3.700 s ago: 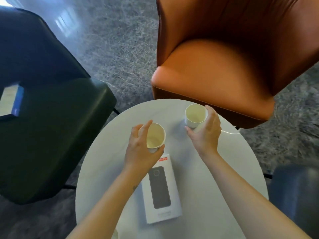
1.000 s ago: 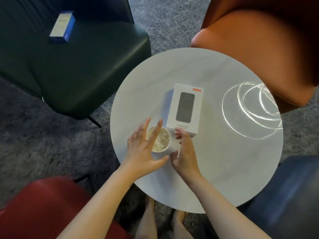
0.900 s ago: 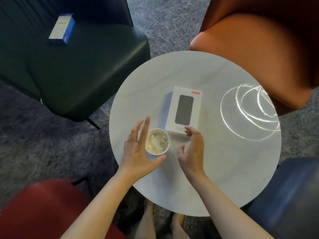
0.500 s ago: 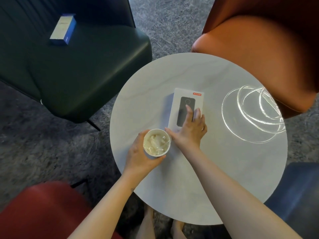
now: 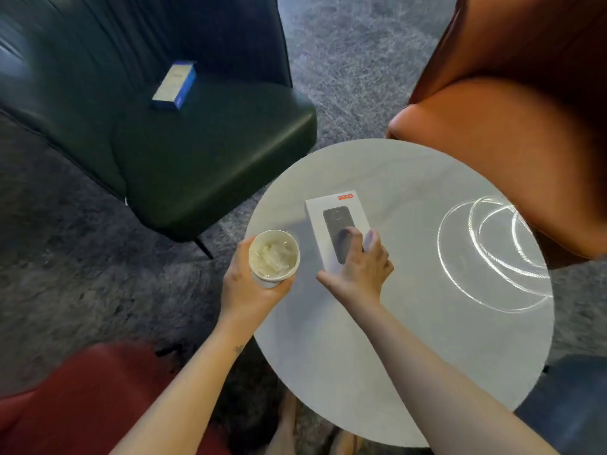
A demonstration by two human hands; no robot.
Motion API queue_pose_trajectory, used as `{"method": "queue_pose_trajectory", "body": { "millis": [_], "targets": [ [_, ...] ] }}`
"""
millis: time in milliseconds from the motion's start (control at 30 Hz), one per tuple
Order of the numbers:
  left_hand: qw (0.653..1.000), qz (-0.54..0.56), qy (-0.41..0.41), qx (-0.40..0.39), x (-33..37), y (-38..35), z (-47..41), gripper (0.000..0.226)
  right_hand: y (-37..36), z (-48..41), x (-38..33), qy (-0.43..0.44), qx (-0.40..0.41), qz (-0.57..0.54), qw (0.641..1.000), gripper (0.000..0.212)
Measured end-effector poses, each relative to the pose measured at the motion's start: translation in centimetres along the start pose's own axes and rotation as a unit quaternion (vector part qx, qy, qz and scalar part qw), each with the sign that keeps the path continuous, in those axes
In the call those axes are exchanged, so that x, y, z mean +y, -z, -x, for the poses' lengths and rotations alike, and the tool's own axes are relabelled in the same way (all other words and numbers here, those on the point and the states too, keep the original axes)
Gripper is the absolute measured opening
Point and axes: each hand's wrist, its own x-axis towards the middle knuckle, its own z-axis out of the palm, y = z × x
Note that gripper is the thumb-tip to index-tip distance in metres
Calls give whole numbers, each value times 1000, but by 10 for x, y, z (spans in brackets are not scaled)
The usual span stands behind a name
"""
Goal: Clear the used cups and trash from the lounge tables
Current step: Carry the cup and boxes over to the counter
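My left hand (image 5: pixel 244 289) grips a white paper cup (image 5: pixel 274 257) with crumpled whitish trash inside, held over the left edge of the round pale table (image 5: pixel 410 323). A white phone box (image 5: pixel 335 224) with a dark phone picture and a red label lies on the table. My right hand (image 5: pixel 359 269) holds the box's near end, fingers on its top face and thumb at its near edge. The near end looks slightly raised.
A dark green chair (image 5: pixel 197 152) at the left carries a small blue and white box (image 5: pixel 175 85). An orange chair (image 5: pixel 512 133) stands at the back right, a red seat (image 5: pixel 82 399) at the near left, a blue seat (image 5: pixel 574 405) at the near right. Bright light rings (image 5: pixel 492 251) reflect on the table.
Earlier each hand held a separate cup. In the last second my left hand closed on the cup with trash and carried it left; my right hand moved onto the phone box and took hold of it.
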Motion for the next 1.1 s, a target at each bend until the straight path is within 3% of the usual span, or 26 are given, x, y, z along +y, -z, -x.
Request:
{"method": "queue_pose_trajectory", "body": {
  "millis": [233, 500, 800, 1100],
  "targets": [
    [993, 9, 0, 118, 25, 82, -35, 79, 37, -21, -90, 96, 26, -13, 995, 87],
    [990, 21, 30, 137, -20, 169, -140, 76, 7, -80, -210, 151, 40, -15, 988, 87],
    [991, 10, 33, 130, -84, 274, -313, 78, -70, -162, -379, 116, 23, -46, 992, 87],
    [991, 21, 51, 121, -116, 314, -408, 76, -104, -228, -431, 84, 28, -22, 996, 86]
  ]
}}
